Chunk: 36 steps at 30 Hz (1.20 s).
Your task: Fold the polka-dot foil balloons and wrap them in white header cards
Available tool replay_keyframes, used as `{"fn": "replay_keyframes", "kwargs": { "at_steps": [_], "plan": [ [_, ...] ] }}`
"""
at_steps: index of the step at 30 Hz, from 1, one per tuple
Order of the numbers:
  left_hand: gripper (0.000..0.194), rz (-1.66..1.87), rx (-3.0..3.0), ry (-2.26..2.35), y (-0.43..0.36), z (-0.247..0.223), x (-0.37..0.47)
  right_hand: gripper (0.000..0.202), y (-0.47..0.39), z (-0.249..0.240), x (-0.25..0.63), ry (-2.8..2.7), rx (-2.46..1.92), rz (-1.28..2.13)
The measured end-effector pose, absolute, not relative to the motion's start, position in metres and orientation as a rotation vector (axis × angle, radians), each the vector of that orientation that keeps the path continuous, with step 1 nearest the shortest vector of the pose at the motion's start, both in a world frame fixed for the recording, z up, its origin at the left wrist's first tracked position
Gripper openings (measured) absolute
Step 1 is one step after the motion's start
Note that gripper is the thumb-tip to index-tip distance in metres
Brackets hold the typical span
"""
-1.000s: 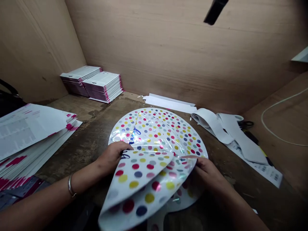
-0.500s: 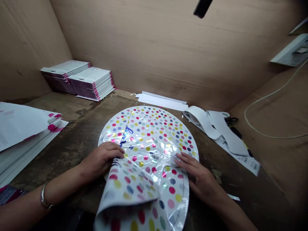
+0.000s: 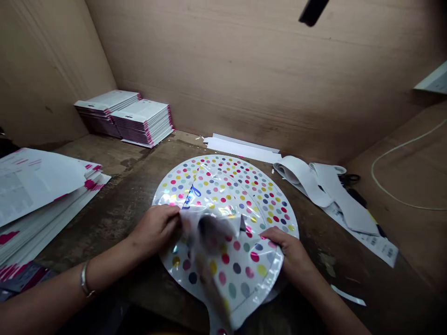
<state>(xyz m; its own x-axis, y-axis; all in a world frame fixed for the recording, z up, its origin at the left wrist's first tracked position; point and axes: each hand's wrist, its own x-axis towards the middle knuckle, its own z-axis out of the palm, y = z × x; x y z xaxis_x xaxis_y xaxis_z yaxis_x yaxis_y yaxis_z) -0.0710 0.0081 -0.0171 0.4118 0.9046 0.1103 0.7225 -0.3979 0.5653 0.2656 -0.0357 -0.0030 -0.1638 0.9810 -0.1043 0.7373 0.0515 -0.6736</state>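
Note:
A flat, uninflated foil balloon (image 3: 240, 177), round and white with many-coloured dots, lies on the worktable in front of me. Parts of it are folded over its middle, and blue lettering shows on one fold. My left hand (image 3: 155, 229) is closed, pinching a lifted flap at the balloon's left side. On the right, my right hand (image 3: 293, 253) grips a folded edge between thumb and fingers. The flap between my hands is blurred by motion. A narrow neck of the balloon points down toward me at the bottom.
Stacked white and pink cardboard packages (image 3: 146, 121) stand at the back left; more printed cards (image 3: 42, 181) are piled at the near left. White paper strips (image 3: 242, 146) lie at the back. A curled label roll (image 3: 303, 181) and black-handled scissors (image 3: 350, 178) are at the right.
My left hand has lifted the flap, which now stands up blurred. My right hand has gone from lying flat on the balloon to gripping its right edge. The view has shifted slightly left.

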Motion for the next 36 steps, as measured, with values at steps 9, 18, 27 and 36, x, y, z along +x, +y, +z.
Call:
{"fn": "replay_keyframes", "kwargs": {
  "at_steps": [9, 18, 27, 36],
  "plan": [
    [0.018, 0.396, 2.119, 1.772, 0.018, -0.009, -0.050, 0.028, -0.017, -0.006, 0.251, -1.873, -2.147, 0.468],
    [0.026, 0.596, 2.144, 1.635, 0.003, -0.020, -0.059, 0.029, -0.014, -0.014, 0.240, -2.014, -2.274, 0.233],
    [0.026, 0.377, 2.329, 1.631, 0.009, -0.016, -0.057, 0.026, -0.011, -0.006, 0.240, -1.995, -2.350, 0.304],
    [0.040, 0.312, 2.602, 1.455, 0.035, 0.009, -0.012, 0.027, -0.014, -0.003, 0.229, -2.044, -2.371, 0.270]
  ]
}}
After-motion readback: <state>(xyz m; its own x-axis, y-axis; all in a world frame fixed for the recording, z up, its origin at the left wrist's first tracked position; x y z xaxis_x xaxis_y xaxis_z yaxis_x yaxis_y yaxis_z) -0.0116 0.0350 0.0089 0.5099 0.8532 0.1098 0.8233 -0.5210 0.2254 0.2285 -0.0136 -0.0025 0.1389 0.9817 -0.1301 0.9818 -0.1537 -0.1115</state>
